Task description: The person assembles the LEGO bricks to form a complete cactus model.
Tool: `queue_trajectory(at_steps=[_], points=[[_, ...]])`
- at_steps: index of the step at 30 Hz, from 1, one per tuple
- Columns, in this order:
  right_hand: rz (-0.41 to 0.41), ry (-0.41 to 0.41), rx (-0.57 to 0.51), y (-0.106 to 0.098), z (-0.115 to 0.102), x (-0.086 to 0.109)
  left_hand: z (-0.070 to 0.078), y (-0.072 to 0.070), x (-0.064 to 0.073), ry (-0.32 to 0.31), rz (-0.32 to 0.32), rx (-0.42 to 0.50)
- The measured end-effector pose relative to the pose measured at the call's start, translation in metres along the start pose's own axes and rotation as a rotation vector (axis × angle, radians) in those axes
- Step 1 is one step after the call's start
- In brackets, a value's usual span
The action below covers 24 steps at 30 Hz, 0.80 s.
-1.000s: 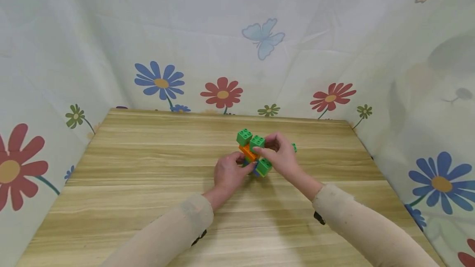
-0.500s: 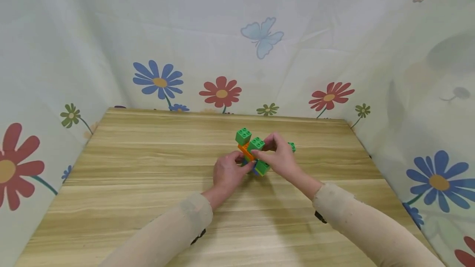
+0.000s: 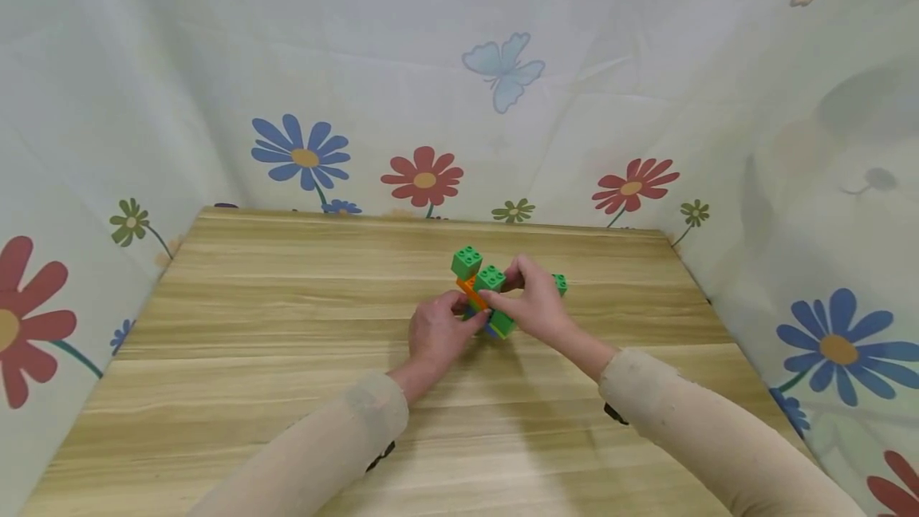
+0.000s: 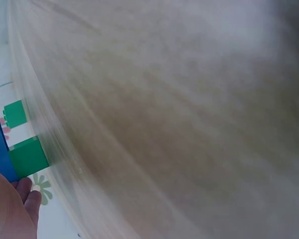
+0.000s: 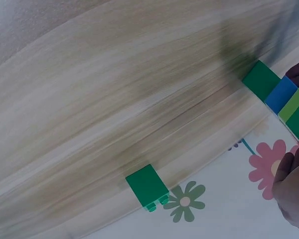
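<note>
Both hands are on a stack of building bricks around the middle of the table. My left hand (image 3: pixel 436 332) grips its lower part, where a blue brick (image 5: pixel 281 94) and a thin light green brick (image 5: pixel 293 105) show. Higher up lies an orange brick (image 3: pixel 468 290). My right hand (image 3: pixel 537 305) pinches a green brick (image 3: pixel 491 278) on top of the orange one, with thumb and fingers at its sides. Another green brick (image 3: pixel 467 262) sits at the orange brick's far end. Low on the near side is one more green brick (image 3: pixel 505 326), partly covered by the right hand.
A loose green brick (image 3: pixel 560 284) stands on the wooden table (image 3: pixel 301 286) just beyond the right hand, its studs visible in the head view. A flower-printed curtain (image 3: pixel 345 38) borders the table at the back and sides.
The pinched green brick and the right hand have come slightly lower against the stack, covering more of the lower green brick. The left hand keeps its grip. The head view shifts slightly.
</note>
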State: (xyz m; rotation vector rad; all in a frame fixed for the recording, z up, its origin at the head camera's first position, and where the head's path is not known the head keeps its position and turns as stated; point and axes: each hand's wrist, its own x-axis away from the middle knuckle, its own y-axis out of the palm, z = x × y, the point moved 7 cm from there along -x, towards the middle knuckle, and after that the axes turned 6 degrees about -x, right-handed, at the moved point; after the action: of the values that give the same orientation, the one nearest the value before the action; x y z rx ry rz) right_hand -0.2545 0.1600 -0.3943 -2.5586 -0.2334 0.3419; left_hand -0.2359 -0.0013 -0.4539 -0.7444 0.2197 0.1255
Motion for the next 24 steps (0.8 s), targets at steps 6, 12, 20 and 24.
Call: queue_trajectory(at_steps=[6,12,20,24], points=[[-0.013,0.002,0.052,0.0023,-0.0010,-0.0001,0.0015,-0.0012,0.0005,-0.001,0.008,-0.003],[-0.016,0.005,0.078,0.0024,-0.0005,0.0004,0.0022,0.0006,0.0006,0.000,-0.001,-0.004],[-0.054,0.015,0.116,0.0026,0.0011,-0.0001,0.0018,0.0027,0.0008,-0.011,-0.014,-0.005],[-0.077,0.019,0.127,0.0031,0.0014,-0.0007,0.0021,0.0025,0.0015,-0.010,-0.012,-0.004]])
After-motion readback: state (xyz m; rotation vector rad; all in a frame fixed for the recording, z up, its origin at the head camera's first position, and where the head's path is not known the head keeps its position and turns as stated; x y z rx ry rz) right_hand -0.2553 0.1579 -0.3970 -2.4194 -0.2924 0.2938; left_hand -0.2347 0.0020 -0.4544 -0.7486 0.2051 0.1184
